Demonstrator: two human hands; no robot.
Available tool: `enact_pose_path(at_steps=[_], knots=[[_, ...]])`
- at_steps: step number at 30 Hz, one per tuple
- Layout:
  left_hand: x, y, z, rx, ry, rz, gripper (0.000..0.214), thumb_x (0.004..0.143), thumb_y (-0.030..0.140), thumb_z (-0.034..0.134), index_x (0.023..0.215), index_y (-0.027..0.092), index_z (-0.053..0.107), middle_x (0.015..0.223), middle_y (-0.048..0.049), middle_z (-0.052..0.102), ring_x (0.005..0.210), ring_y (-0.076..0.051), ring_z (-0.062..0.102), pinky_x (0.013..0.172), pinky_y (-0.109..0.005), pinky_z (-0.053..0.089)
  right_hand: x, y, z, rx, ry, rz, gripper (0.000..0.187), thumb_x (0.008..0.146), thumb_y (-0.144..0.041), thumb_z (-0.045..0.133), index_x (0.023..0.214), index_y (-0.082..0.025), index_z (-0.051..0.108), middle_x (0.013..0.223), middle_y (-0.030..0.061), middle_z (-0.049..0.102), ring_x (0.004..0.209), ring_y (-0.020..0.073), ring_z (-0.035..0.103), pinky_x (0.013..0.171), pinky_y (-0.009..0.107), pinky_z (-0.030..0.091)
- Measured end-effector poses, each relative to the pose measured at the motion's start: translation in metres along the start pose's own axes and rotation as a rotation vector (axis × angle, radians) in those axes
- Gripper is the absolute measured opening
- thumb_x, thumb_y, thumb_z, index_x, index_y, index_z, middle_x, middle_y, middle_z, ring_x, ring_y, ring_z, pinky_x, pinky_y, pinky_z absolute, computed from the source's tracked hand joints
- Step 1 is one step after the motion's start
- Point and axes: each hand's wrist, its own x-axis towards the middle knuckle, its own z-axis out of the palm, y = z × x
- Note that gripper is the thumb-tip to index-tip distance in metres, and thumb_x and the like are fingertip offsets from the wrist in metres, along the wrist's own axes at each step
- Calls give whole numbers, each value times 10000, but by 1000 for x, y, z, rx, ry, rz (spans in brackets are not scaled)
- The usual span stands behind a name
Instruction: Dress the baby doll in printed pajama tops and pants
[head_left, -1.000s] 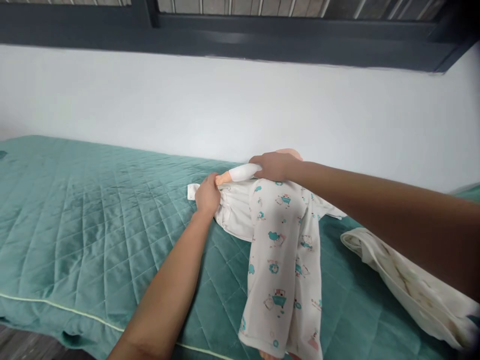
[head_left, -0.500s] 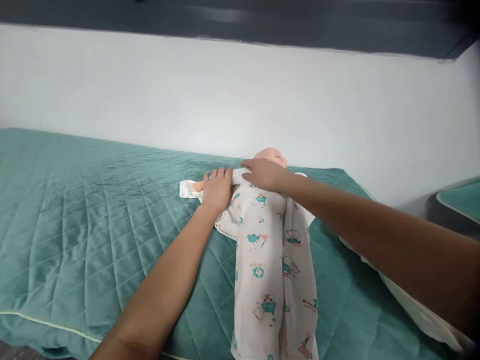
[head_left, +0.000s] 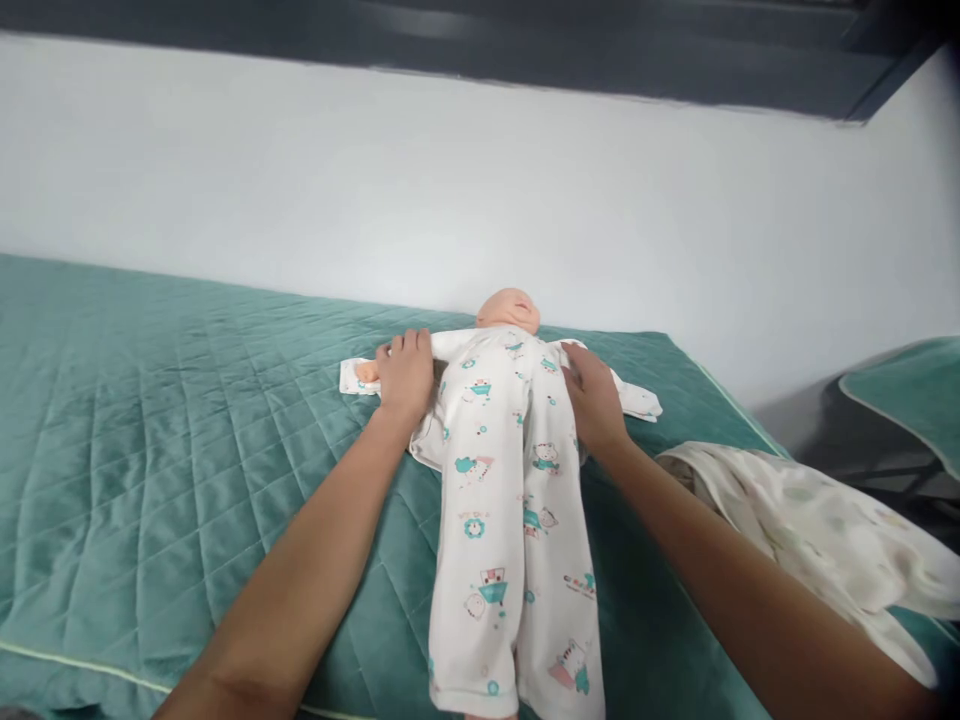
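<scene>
I have the doll (head_left: 506, 312) on its back on the green quilted cover (head_left: 225, 420), its head close to the far edge along the white wall (head_left: 300, 180), left of the far right corner, and its legs toward the near edge. Its printed white outfit (head_left: 484, 460) covers it from neck to legs. My left hand (head_left: 406, 375) lies over the doll's arm on the side toward the cover's left edge, fingers bent across it; I can't tell whether they grip. The doll's small hand (head_left: 367, 372) shows just past my fingers, on a white cuff (head_left: 349, 377). My right hand (head_left: 594, 400) touches the outfit at the opposite shoulder, fingers partly bent, and I can't tell if they pinch the fabric. Another white cuff (head_left: 642, 403) points toward the right edge, where a crumpled pale cloth (head_left: 817, 520) lies beside my forearm.
</scene>
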Motion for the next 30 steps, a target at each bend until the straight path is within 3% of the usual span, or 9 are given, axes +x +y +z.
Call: enact_pose_path(at_steps=[4, 9, 12, 15, 19, 22, 25, 26, 30], knots=[[-1, -7, 2, -25, -11, -59, 502, 972, 166, 315, 1459, 150, 433, 1332, -184, 600, 1225, -341, 523, 1055, -524, 371, 11, -3, 13, -88, -43, -4, 466, 945, -246, 399, 1374, -187, 572, 1452, 133, 574, 1370, 284, 478, 1166, 528, 304], [-6, -9, 1, -139, 11, -74, 554, 905, 207, 476, 1458, 173, 460, 1385, -170, 579, 1293, -373, 487, 1158, -597, 265, 6, 9, 18, -198, -40, -19, 489, 934, -156, 343, 1348, -238, 590, 1432, 87, 602, 1351, 272, 493, 1185, 586, 218], [-16, -5, -15, -402, 100, -98, 536, 832, 111, 484, 1356, 192, 558, 1386, -103, 595, 1316, -314, 494, 1184, -517, 308, 5, 21, 10, -252, -63, -40, 522, 905, -109, 329, 1331, -233, 605, 1374, 86, 644, 1292, 271, 541, 1176, 569, 224], [-27, 9, -41, -764, 166, -103, 457, 815, 86, 443, 1207, 207, 645, 1299, -35, 659, 1246, -230, 571, 1121, -394, 430, 9, 34, 1, -239, -33, 88, 506, 886, -119, 337, 1281, -209, 640, 1290, 104, 689, 1211, 273, 591, 1149, 539, 270], [-19, 54, -74, -890, -8, 61, 359, 867, 145, 440, 1098, 215, 706, 1249, -19, 703, 1201, -201, 616, 1094, -360, 462, 12, 40, -5, -180, -27, 188, 476, 868, -153, 371, 1244, -199, 660, 1238, 104, 709, 1169, 272, 596, 1124, 485, 297], [10, 102, -83, -633, -230, 303, 360, 884, 159, 447, 1116, 211, 718, 1261, -45, 708, 1210, -218, 618, 1079, -367, 468, 11, 37, -9, -193, -35, 267, 409, 889, -227, 406, 1188, -206, 684, 1181, 107, 722, 1139, 287, 593, 1111, 492, 289], [42, 149, -75, -175, -500, 428, 396, 907, 180, 446, 1225, 212, 678, 1321, -84, 671, 1176, -251, 639, 996, -384, 510, 11, 33, -14, -217, -57, 341, 367, 901, -311, 446, 1139, -197, 701, 1149, 124, 725, 1125, 300, 592, 1094, 499, 290], [50, 163, -70, -113, -558, 441, 376, 883, 180, 499, 1207, 192, 690, 1298, -113, 679, 1139, -273, 656, 960, -394, 524, 12, 33, -16, -218, -67, 353, 362, 901, -318, 451, 1130, -191, 701, 1140, 129, 726, 1119, 301, 595, 1084, 494, 299], [63, 202, -45, -8, -620, 467, 447, 846, 211, 609, 1286, 139, 644, 1385, -189, 605, 1239, -348, 589, 1002, -468, 484, 14, 34, -19, -211, -103, 341, 326, 912, -313, 437, 1064, -192, 699, 1056, 131, 740, 1060, 296, 627, 1011, 462, 364]])
